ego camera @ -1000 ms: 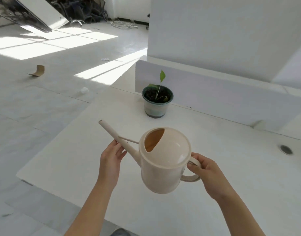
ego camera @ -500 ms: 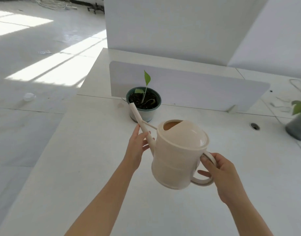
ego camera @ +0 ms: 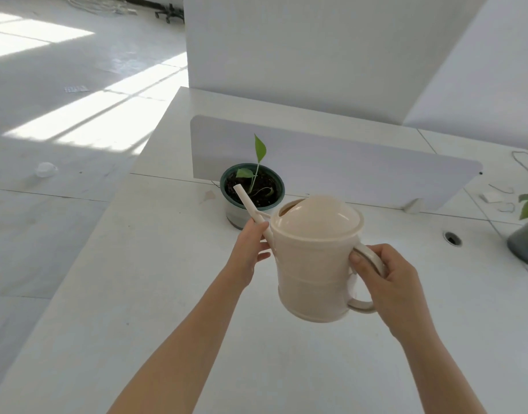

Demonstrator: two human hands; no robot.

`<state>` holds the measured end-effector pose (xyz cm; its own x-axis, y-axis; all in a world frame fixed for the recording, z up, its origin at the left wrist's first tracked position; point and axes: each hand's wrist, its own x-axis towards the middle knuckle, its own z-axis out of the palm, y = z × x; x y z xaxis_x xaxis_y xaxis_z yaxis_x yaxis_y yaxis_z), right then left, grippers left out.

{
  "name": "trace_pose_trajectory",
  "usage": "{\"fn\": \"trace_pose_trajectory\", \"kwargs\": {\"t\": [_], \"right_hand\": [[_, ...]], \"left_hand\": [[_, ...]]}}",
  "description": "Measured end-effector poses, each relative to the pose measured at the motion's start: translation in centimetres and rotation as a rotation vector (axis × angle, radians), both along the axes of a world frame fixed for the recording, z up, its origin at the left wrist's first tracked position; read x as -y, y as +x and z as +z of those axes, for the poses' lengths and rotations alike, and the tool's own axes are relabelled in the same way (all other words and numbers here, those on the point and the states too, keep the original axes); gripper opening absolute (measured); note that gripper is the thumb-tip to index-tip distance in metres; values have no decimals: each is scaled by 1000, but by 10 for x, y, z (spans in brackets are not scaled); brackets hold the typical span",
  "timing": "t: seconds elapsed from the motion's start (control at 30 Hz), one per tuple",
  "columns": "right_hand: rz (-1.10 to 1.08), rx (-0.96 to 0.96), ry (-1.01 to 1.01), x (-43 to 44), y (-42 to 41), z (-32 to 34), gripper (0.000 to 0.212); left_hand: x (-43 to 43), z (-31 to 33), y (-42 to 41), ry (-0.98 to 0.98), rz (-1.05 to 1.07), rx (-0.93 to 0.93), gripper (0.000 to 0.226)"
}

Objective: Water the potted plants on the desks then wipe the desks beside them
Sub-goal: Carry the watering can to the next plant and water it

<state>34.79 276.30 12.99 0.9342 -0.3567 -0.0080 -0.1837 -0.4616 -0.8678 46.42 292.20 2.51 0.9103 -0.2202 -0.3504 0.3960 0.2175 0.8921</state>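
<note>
Watering can (ego camera: 313,264) is held in the air above the white table (ego camera: 167,294), near its middle and just in front of the nearer potted plant (ego camera: 252,189). Its long axis runs from the spout (ego camera: 250,207) at the upper left to the handle (ego camera: 362,306) at the lower right. The spout points up, away and to the left, and its tip lies over the dark soil on the left side of the pot. The domed top faces the camera and the body leans a little.

Both hands are on the watering can. The left hand (ego camera: 250,249) holds the lower part of the spout, with the thumb on top and the fingers loosely curled beneath it. The right hand (ego camera: 388,279) grips the upper part of the handle, fingers wrapped through the loop and the thumb pressed against its near side.

Counted from left to right: one clear cup (ego camera: 46,169) lying on the floor, one nearer potted plant with a single upright green leaf, one watering can, one low divider panel (ego camera: 346,168) standing behind the pot, one round cable hole (ego camera: 452,238) in the table, and one second potted plant (ego camera: 525,234) in a grey pot, cut off by the right edge. That makes two potted plants and two hands.
</note>
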Motion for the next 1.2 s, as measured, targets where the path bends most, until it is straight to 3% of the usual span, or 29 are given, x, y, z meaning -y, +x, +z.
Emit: {"fn": "trace_pose_trajectory", "kwargs": {"t": [0.3,0.63,0.97,1.2], "right_hand": [[-7,48,-48,0,20,-1,14],[-75,47,-41,19,20,10,16],[-130,96,-115,32,29,9,18],[-101,82,-123,29,23,0,15]], "left_hand": [[3,-3,20,29,26,-12,22],[32,-15,15,19,-62,-22,32],[56,12,41,80,-111,3,40],[43,3,32,89,-86,-26,27]]}}
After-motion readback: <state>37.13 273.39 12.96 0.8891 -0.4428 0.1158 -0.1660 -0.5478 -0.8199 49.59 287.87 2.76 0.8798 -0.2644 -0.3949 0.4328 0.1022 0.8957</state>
